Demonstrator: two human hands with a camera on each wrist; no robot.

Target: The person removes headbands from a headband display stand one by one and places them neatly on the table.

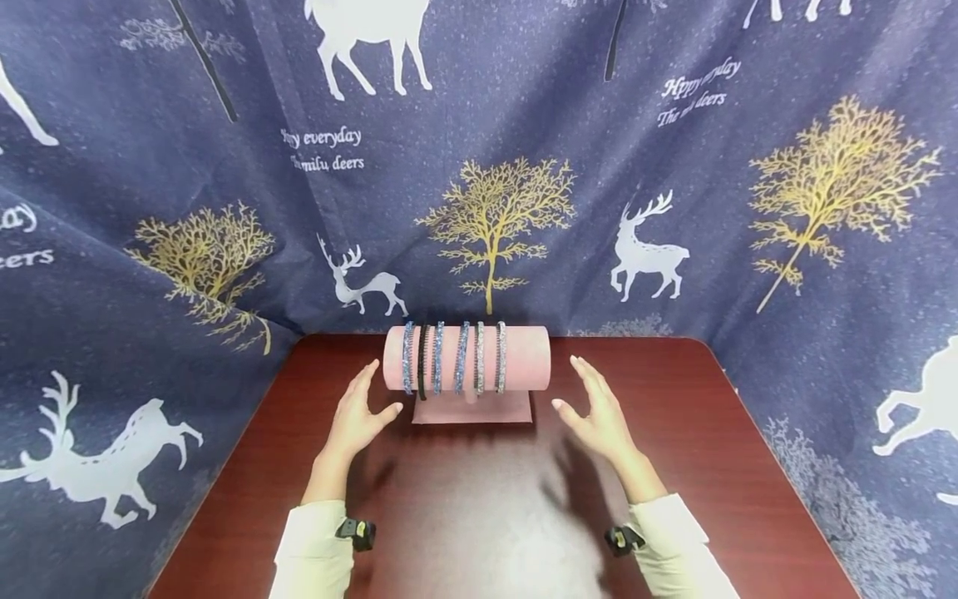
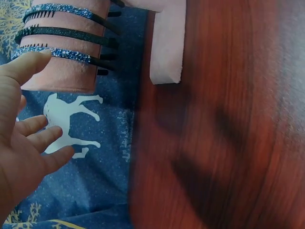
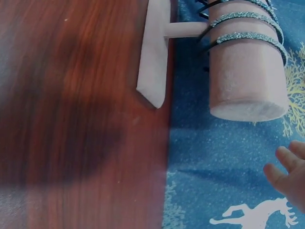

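Observation:
A pink padded roll [image 1: 527, 358] stands on a flat pink base [image 1: 494, 408] and carries several headbands side by side. From the left come a glittery blue headband [image 1: 407, 358], a black headband [image 1: 422, 362] with comb teeth, two more blue ones, then two silver headbands [image 1: 501, 358]. My left hand [image 1: 358, 420] is held beside the roll's left end, thumb and fingers spread. In the left wrist view its thumb [image 2: 33, 66] overlaps the outermost blue headband, but the head view shows a gap. Off the right end, my right hand [image 1: 599, 416] mirrors it, holding nothing.
The stand is near the back edge of a reddish-brown wooden table [image 1: 636, 399]. Behind and at both sides hangs a blue curtain [image 1: 494, 100] printed with white deer and golden trees. Dark straps with small devices [image 1: 359, 532] sit at both wrists over white sleeves.

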